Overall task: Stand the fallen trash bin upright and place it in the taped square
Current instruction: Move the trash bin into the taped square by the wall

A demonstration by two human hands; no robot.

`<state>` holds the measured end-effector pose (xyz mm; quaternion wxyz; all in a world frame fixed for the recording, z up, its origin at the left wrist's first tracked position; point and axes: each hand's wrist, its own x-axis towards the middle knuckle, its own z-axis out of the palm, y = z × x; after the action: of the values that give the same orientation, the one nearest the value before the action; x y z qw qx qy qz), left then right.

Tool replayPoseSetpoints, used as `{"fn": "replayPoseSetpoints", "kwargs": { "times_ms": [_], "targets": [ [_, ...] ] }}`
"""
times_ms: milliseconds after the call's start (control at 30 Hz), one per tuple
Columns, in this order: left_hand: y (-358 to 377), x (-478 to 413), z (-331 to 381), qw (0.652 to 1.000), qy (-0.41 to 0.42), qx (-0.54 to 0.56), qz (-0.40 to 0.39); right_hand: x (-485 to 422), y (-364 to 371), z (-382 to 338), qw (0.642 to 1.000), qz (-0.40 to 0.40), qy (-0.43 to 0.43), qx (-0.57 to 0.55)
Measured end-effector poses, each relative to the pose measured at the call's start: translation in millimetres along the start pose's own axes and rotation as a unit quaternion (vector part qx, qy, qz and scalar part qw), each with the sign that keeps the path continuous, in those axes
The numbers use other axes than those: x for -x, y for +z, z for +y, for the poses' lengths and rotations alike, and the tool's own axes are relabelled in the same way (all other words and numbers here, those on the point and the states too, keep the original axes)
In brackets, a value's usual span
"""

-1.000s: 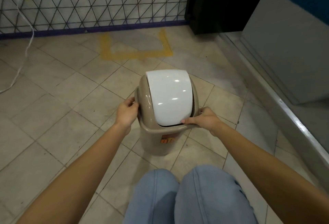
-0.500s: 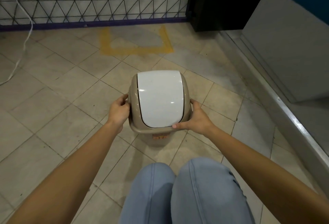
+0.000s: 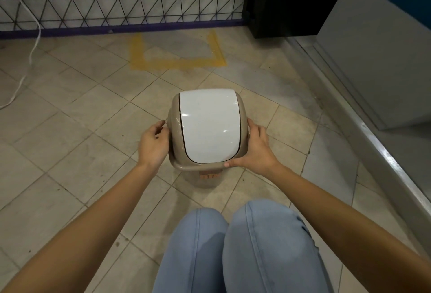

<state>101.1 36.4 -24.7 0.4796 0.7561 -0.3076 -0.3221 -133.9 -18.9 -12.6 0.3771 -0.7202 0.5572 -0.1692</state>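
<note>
Knees in blue jeans point(image 3: 235, 246) nearest, behind the grip. Left hand point(image 3: 154, 145) and right hand point(image 3: 254, 150) clasped on opposite sides of upright trash bin point(image 3: 173, 127), white lid point(image 3: 208, 129) between them, on floor tiles point(image 3: 70, 118). Beyond the grip, well apart, yellow taped square point(image 3: 177, 63) against the wall base.

Left hand point(image 3: 152, 147) and right hand point(image 3: 255, 152) grip upright trash bin point(image 3: 207, 129), short of taped square point(image 3: 177, 52).

Trash bin point(image 3: 207, 134) upright between both hands, before the knees point(image 3: 233, 234), short of the taped square point(image 3: 177, 63).
</note>
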Motion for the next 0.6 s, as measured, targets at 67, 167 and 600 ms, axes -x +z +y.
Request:
{"fn": "replayPoseSetpoints", "kwargs": {
  "times_ms": [67,167,600],
  "targets": [
    [-3,7,-2,0.999,0.044,-0.021,0.005,2,1,-1,1.000,0.006,-0.022,0.005],
    [-8,19,-6,0.992,0.116,-0.029,-0.031,2,3,-1,0.999,0.007,-0.038,0.000],
    [-8,12,-17,0.954,0.214,-0.149,-0.146,-15,-6,2,0.998,-0.005,-0.066,0.006]
  ]
}}
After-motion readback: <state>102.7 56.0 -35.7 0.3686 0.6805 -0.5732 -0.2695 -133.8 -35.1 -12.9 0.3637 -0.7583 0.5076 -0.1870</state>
